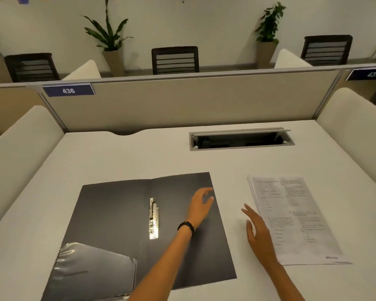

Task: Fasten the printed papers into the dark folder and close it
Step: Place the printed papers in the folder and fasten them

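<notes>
I am looking down at a white desk (122, 157), and at the left the dark folder (117, 213) is lying open and flat, its clear plastic pocket (91, 270) sitting at the near left corner and its metal clip (154, 218) running along the spine. Moving right, I am seeing the left hand (201, 204), with a black band (186, 228) on the wrist, hovering over the folder's right flap with fingers spread and nothing in them. Next, the right hand (257, 232) is lying open too, palm inward, gripping nothing, its outer edge just reaching the left margin of the printed papers (297, 220). That stack is resting flat on the desk, just beside the folder and apart from it. Behind it, a cable hatch (241, 140) is sitting open in the desktop.
</notes>
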`<move>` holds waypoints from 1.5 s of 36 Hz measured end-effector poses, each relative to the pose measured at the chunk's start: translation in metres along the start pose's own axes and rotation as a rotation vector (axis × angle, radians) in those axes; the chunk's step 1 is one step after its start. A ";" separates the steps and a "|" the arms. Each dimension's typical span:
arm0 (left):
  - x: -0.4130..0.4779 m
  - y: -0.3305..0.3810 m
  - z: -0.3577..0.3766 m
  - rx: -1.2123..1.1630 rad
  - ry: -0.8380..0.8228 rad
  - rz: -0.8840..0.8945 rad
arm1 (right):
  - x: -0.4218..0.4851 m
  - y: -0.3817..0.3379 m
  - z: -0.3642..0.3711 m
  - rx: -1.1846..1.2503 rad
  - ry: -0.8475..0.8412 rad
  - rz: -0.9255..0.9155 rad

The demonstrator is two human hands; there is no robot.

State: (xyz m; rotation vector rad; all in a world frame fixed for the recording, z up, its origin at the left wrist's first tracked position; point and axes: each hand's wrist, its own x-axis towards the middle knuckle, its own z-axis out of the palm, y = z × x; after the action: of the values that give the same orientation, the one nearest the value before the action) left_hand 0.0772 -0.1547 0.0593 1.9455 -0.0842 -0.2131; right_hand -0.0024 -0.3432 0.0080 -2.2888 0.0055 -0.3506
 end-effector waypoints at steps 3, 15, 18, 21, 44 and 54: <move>0.000 0.008 0.036 -0.101 -0.156 -0.093 | -0.003 0.021 -0.035 -0.040 0.166 0.081; -0.010 0.020 0.129 -0.079 -0.313 -0.176 | -0.036 0.095 -0.127 -0.175 0.198 0.353; -0.011 0.022 0.144 -0.037 -0.277 -0.163 | -0.041 0.107 -0.131 -0.210 0.064 0.334; -0.008 0.025 0.156 -0.065 -0.235 -0.178 | -0.045 0.119 -0.129 -0.265 -0.039 0.321; 0.039 0.039 0.195 0.064 -0.223 -0.401 | -0.053 0.135 -0.109 -0.330 0.011 0.298; 0.003 0.024 0.201 -0.225 -0.196 -0.265 | -0.051 0.131 -0.111 -0.314 0.002 0.327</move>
State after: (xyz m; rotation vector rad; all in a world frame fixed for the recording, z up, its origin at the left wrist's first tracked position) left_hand 0.0428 -0.3481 0.0087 1.7031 0.0679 -0.5655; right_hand -0.0659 -0.5068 -0.0290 -2.5405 0.4605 -0.1904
